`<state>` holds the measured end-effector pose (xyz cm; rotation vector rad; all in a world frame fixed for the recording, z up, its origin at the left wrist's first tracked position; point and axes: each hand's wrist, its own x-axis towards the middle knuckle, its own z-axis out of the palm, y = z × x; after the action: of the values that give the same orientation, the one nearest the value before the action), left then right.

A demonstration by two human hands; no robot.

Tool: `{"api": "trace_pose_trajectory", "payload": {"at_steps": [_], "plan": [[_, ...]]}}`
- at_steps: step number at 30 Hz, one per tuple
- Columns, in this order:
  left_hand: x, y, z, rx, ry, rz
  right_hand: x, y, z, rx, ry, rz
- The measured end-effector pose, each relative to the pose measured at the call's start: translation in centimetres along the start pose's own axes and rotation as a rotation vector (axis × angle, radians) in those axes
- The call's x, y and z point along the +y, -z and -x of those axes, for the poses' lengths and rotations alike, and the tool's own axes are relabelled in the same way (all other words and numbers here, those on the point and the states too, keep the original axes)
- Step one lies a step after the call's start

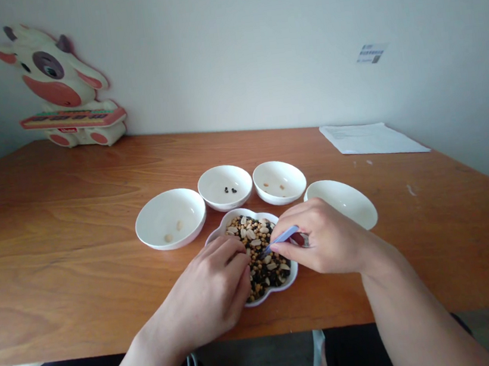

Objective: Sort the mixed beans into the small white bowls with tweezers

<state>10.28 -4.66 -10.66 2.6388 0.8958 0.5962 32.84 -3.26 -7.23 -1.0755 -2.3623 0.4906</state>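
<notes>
the flower-shaped dish (pixel 294 272) sits by the middle of the tabletop's (pixel 82 288) near edge, filled with a loose mix (pixel 262 267) of pale kernels, dark seeds and yellow grains. the right hand (pixel 323 235) is closed in a pinch around blue tweezers (pixel 286 234), their tips down among the mix. the left hand (pixel 215 283) is half curled over the dish's left side; whether its fingers hold anything is hidden.

the tweezers look light and springy, probably plastic, best gripped midway along both arms, with gentle pressure. the kernels, dry and light, should take a grip across their flat sides, though a hard squeeze could split them; the smaller, rounder grains are likely to slip from the tips. the dish looks smooth and stiff, steadiest when held by its rim.

beyond it, towards the tabletop's far edge, four white bowls stand in an arc: the left bowl (pixel 158 215) with two pale pieces, the second bowl (pixel 223 177) two dark ones, the third bowl (pixel 278 172) two tan ones; the right bowl (pixel 341 197) is partly covered by the right hand.
</notes>
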Motion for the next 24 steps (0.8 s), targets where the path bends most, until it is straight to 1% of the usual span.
{"api": "trace_pose_trajectory", "payload": {"at_steps": [7, 15, 24], "plan": [[-0.01, -0.06, -0.02, 0.035, -0.023, 0.001, -0.12, 0.16, -0.03, 0.066, 0.053, 0.000], [0.10, 0.04, -0.10, 0.018, -0.015, 0.003, -0.37, 0.34, 0.10, 0.158, 0.057, -0.007], [0.01, -0.06, -0.12, 0.023, -0.024, 0.005, -0.46, 0.77, -0.01, 0.190, 0.052, -0.010]]}}
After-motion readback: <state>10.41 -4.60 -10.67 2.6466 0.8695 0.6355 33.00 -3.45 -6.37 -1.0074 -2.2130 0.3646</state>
